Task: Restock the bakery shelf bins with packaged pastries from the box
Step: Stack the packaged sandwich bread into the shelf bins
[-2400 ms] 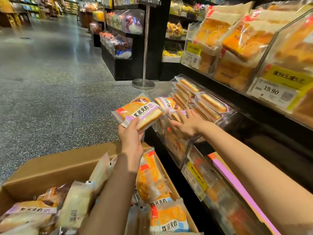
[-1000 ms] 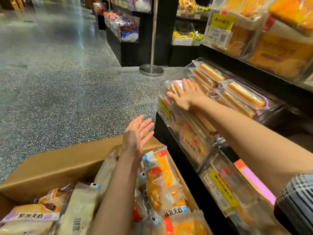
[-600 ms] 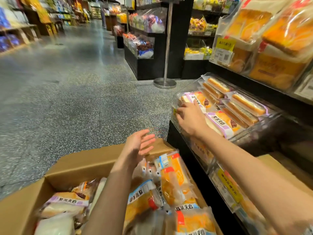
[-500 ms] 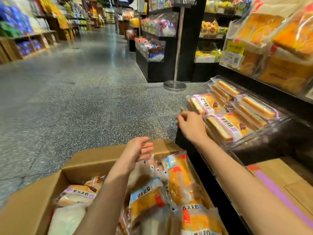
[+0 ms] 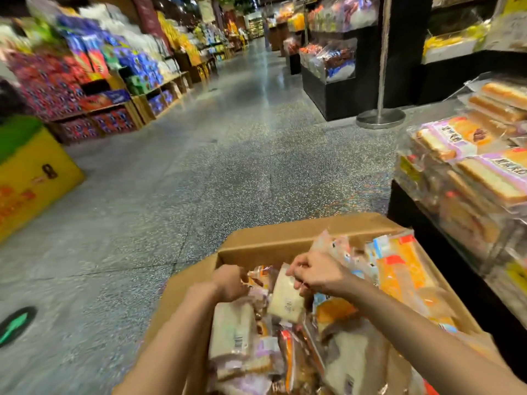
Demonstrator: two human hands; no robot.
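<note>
Fingers of right hand (image 5: 315, 276) pinch the top edge of a pale pastry pack (image 5: 285, 300), barcode showing, near the cardboard box's (image 5: 285, 240) far wall. Left hand (image 5: 231, 285) curled among packs; grasp unclear, blurred. Shelf bin (image 5: 422, 195) packs carry purple labels, text illegible.

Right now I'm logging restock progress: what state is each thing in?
Brown cardboard box: open, heaped with packets.
White-backed pastry packet: tilted up, pinched by the right hand.
Left hand: fingers curled among packets; grip unclear through blur.
Clear shelf bin: stacked with purple-labelled packets.
</note>
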